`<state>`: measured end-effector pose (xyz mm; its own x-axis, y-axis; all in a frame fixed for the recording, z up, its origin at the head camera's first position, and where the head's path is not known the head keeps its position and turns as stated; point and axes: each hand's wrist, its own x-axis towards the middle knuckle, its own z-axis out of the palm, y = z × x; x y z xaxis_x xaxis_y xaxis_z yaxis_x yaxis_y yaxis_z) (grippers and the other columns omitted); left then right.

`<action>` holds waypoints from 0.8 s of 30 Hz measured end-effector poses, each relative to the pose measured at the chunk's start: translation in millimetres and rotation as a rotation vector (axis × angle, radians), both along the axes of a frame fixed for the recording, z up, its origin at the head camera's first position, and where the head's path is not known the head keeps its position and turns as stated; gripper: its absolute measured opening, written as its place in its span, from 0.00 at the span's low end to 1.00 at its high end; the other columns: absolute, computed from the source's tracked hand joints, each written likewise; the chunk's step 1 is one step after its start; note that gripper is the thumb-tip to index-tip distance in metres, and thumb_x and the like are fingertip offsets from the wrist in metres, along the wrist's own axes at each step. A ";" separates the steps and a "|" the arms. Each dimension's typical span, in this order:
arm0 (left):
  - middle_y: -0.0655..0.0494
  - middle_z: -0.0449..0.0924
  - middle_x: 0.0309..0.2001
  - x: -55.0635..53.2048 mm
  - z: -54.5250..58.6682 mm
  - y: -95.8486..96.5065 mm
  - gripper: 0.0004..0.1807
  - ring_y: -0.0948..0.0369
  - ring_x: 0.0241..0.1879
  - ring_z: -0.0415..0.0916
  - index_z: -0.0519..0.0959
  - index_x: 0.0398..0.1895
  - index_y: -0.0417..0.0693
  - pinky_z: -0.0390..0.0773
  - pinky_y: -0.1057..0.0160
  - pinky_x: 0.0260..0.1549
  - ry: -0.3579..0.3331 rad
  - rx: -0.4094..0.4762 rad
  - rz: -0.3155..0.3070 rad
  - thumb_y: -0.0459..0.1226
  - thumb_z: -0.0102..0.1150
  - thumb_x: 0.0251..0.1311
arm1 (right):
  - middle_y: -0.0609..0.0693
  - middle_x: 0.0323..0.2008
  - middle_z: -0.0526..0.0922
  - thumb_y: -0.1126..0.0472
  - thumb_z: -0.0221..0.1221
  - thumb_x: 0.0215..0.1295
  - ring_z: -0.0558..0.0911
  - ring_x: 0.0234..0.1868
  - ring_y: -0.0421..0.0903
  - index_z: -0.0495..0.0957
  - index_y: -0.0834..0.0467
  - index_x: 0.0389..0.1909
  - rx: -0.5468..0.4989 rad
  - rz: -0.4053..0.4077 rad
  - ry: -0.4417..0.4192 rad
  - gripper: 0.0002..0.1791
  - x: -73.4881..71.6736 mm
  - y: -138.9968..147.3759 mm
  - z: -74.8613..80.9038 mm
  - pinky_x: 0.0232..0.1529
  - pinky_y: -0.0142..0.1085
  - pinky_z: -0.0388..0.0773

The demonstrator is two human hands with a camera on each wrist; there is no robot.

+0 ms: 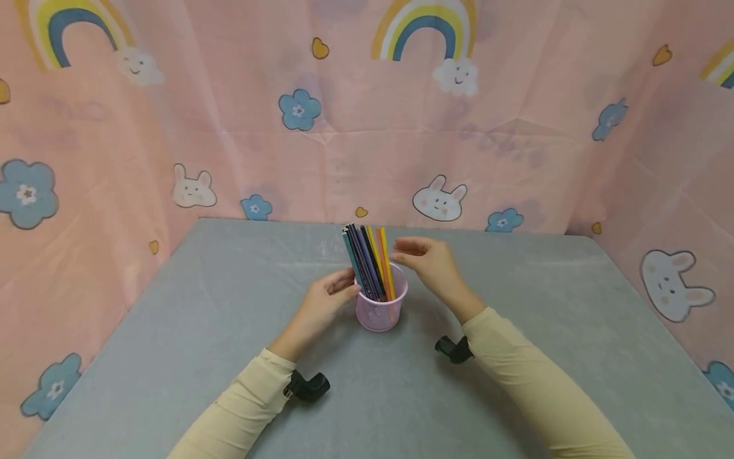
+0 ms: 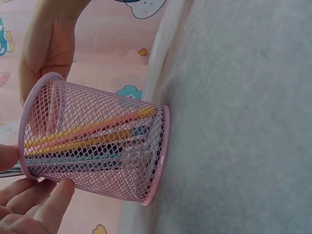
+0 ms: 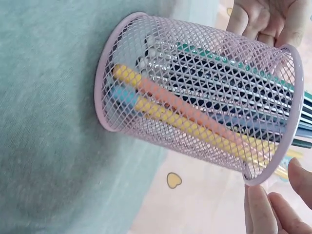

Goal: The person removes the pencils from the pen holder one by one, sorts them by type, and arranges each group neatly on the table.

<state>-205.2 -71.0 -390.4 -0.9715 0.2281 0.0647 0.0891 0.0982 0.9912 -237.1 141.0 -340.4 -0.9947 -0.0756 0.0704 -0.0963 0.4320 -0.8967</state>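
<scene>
A pink mesh pencil holder [image 1: 380, 316] stands upright on the grey table, with several pencils [image 1: 367, 264] leaning toward its left side. Dark, teal, purple, yellow and orange shafts stick out above the rim. My left hand [image 1: 321, 306] holds the holder's left side, thumb at the rim and fingers along the mesh, as the left wrist view shows. On the other side, my right hand [image 1: 432, 264] has its fingertips right at the rim, while its thumb [image 3: 300, 180] stands apart from it. Through the mesh [image 3: 195, 97] the pencils' lower ends show near the base.
The grey cloth-covered table [image 1: 229, 274] extends around the holder on every side. Behind it hangs a pink curtain [image 1: 344, 166] printed with rainbows, rabbits and flowers. A black wrist camera [image 1: 309, 386] sits on the left sleeve, another camera [image 1: 453, 349] on the right.
</scene>
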 end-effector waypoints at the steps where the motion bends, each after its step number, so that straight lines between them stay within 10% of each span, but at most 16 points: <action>1: 0.44 0.74 0.57 -0.2 0.0 0.3 0.25 0.53 0.56 0.73 0.70 0.61 0.39 0.74 0.57 0.54 -0.001 0.000 0.000 0.38 0.58 0.60 | 0.53 0.49 0.82 0.51 0.64 0.57 0.79 0.52 0.49 0.77 0.58 0.52 -0.004 -0.001 -0.004 0.24 -1.0 -1.0 -0.5 0.57 0.45 0.73; 24: 0.41 0.73 0.58 0.7 -1.9 0.6 0.26 0.51 0.58 0.72 0.67 0.62 0.37 0.70 0.54 0.58 0.012 0.014 0.007 0.35 0.56 0.61 | 0.57 0.45 0.83 0.60 0.64 0.56 0.82 0.47 0.50 0.79 0.62 0.48 -0.035 0.021 0.068 0.19 -12.3 -19.7 -5.8 0.46 0.38 0.80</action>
<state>-204.6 -70.4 -392.3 -0.9722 0.2204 0.0794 0.1003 0.0851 0.9913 -249.4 121.3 -346.2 -0.9857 -0.0923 0.1412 -0.1665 0.3978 -0.9023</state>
